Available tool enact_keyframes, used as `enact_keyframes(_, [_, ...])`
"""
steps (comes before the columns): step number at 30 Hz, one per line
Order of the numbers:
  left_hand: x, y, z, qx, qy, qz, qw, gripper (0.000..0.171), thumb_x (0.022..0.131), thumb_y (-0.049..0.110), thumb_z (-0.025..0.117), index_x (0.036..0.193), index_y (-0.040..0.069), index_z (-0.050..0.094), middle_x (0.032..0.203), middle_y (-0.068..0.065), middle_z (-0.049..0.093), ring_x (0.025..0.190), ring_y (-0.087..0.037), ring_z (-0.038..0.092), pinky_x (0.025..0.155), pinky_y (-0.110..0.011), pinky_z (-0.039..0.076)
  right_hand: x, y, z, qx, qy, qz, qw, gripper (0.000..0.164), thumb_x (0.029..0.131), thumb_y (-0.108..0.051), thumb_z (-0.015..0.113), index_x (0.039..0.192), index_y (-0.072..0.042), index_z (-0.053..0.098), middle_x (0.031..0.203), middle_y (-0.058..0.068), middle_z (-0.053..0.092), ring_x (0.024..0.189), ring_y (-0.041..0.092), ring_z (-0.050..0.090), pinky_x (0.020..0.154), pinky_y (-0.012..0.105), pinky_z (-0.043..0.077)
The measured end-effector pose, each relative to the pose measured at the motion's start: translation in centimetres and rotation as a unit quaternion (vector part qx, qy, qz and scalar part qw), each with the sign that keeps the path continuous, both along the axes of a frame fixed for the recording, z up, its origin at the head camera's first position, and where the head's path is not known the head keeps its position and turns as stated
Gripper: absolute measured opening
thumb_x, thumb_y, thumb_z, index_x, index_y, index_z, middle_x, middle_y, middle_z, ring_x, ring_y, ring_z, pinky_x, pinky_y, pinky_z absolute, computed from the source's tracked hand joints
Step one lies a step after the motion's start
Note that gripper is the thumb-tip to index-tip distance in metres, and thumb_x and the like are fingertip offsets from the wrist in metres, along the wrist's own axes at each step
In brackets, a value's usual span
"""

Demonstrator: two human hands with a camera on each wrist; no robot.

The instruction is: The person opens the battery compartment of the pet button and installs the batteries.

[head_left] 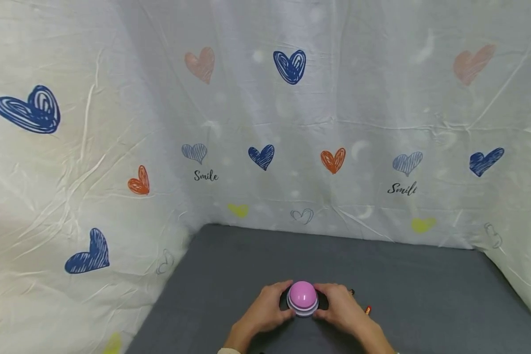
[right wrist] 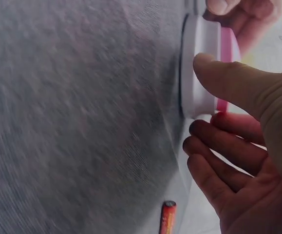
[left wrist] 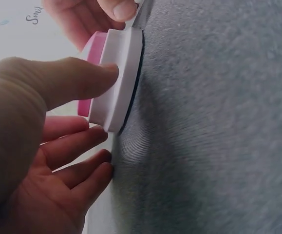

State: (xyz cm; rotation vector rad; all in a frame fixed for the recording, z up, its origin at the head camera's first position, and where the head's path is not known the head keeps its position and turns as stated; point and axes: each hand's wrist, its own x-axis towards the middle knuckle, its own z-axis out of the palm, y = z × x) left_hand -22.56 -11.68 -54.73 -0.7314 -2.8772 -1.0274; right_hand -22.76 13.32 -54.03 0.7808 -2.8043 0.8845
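A round push button point(head_left: 303, 295) with a glossy pink dome and a white ringed base stands dome up, low over the grey tabletop. My left hand point(head_left: 267, 309) grips its left side, thumb at the near edge and fingers round the far side. From the right, my right hand point(head_left: 341, 307) holds it the same way. In the left wrist view the thumb point(left wrist: 89, 80) presses the white base point(left wrist: 126, 73), which has a dark underside right at the cloth. The right wrist view shows the other thumb point(right wrist: 223, 80) against the white side wall point(right wrist: 192, 87).
Just right of my right hand lies a small red battery point(head_left: 368, 310); a small dark item point(head_left: 352, 292) shows behind that hand. The grey cloth-covered table point(head_left: 230, 255) ends at white curtains point(head_left: 363, 98) printed with hearts, at the back and sides.
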Motion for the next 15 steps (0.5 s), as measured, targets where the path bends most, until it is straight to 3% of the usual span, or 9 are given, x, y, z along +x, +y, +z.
enact_keyframes(9, [0.1, 0.3, -0.6, 0.013, 0.006, 0.020, 0.9997, 0.070, 0.080, 0.014, 0.096, 0.143, 0.003, 0.069, 0.139, -0.016, 0.073, 0.132, -0.036, 0.065, 0.117, -0.060, 0.052, -0.1, -0.4, -1.1, -0.004, 0.007, -0.020, 1.000, 0.061, 0.072, -0.013, 0.100, 0.126, 0.000, 0.076, 0.117, 0.014, 0.081, 0.108, 0.031, 0.077, 0.097, 0.054, 0.065])
enact_keyframes(15, [-0.1, 0.4, -0.5, 0.015, 0.013, 0.019, 0.9996, 0.067, 0.081, 0.015, 0.095, 0.142, 0.003, 0.069, 0.137, -0.015, 0.074, 0.131, -0.036, 0.066, 0.116, -0.060, 0.053, -0.2, -0.3, -0.9, -0.006, -0.014, -0.020, 1.000, 0.058, 0.076, -0.013, 0.097, 0.129, 0.000, 0.075, 0.120, 0.016, 0.080, 0.111, 0.033, 0.076, 0.098, 0.056, 0.065])
